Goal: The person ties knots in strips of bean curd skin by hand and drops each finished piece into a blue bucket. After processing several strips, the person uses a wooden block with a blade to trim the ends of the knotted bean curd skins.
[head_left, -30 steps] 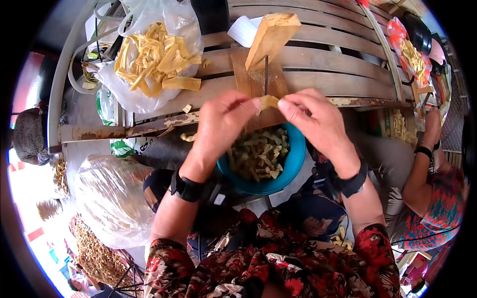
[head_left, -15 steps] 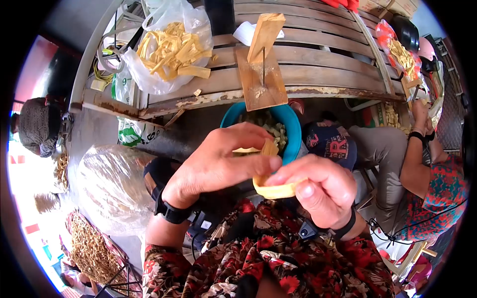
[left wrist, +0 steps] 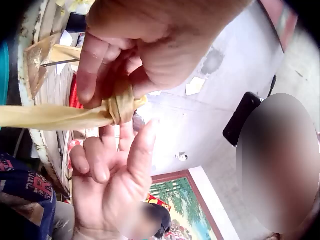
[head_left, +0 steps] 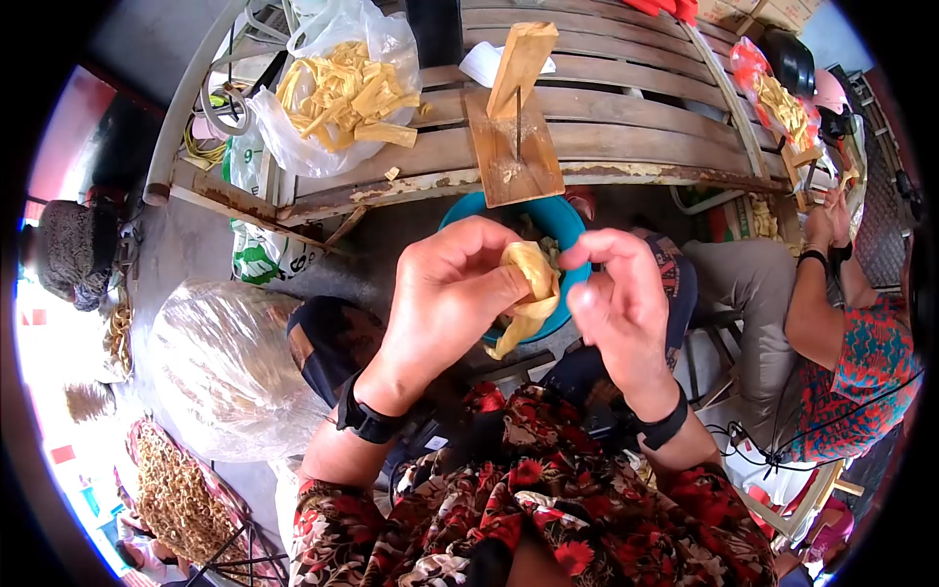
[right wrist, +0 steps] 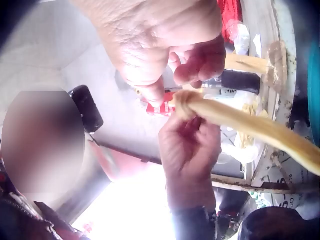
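Observation:
My left hand (head_left: 440,308) pinches a pale yellow, flat strip (head_left: 531,279) between thumb and fingers, in front of my chest. In the left wrist view the strip is wound into a tight loop (left wrist: 121,105) at the fingertips, and a long tail runs off to the left. My right hand (head_left: 624,313) hovers just to the right of it, thumb apart and fingers loosely bent, with nothing between them. Its fingertips are close to the loop in the right wrist view. Below both hands is a teal tub (head_left: 465,207) with cut or knotted yellowish pieces inside, mostly hidden by the hands.
On the slatted bench (head_left: 626,147) stand a bag of yellow strips (head_left: 342,98) and a wooden board (head_left: 509,176) with an upright block and metal rod. A large plastic-wrapped bundle (head_left: 230,372) lies at left. Another person (head_left: 851,382) sits at right.
My hands came down from the rod toward my chest, then parted. The strip, first stretched between both hands, is now looped in the left hand; the right has let go.

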The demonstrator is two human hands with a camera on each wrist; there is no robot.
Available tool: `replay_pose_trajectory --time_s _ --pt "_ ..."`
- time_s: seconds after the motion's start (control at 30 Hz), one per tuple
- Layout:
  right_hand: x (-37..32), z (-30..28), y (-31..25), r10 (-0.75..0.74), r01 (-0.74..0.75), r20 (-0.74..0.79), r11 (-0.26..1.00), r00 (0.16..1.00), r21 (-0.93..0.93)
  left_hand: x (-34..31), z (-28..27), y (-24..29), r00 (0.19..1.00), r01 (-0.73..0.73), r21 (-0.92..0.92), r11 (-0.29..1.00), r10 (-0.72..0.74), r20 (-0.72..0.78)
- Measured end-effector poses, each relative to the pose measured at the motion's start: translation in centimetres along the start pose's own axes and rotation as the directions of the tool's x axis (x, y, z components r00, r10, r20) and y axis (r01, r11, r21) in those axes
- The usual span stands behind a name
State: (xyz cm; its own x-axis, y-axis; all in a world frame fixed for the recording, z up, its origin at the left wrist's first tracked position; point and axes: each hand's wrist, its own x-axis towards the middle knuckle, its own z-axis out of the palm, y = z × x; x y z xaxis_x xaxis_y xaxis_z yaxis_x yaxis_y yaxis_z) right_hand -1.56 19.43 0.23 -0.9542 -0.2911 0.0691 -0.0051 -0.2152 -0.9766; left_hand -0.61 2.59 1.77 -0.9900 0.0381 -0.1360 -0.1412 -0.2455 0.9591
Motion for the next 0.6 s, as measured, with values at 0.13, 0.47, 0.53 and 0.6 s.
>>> replay_pose_trajectory --time_s 0.13,0.47,0.53,0.6 --pt "-0.7 0.5 -0.9 0.039 -0.04 -0.01 0.959 0.999 -0.282 0.1 0.4 -1.5 0.983 -0.182 0.29 0.94 0.169 0.071" --pt "-0.3 -1.4 -1.6 0.289 -0.404 0.311 0.81 0.905 0.424 -0.6 -0.8 -2.5 0.931 0.309 -0.245 0.919 -0.238 0.278" --pt "-0.4 -0.8 -1.4 0.241 -0.299 0.25 0.926 0.938 0.23 -0.5 -1.2 -2.7 0.829 0.449 -0.172 0.877 -0.336 0.448" --pt "-0.5 -0.8 -1.9 0.176 -0.223 0.26 0.961 0.949 0.165 -0.3 -1.2 -2.9 0.832 0.386 -0.16 0.908 -0.268 0.486"
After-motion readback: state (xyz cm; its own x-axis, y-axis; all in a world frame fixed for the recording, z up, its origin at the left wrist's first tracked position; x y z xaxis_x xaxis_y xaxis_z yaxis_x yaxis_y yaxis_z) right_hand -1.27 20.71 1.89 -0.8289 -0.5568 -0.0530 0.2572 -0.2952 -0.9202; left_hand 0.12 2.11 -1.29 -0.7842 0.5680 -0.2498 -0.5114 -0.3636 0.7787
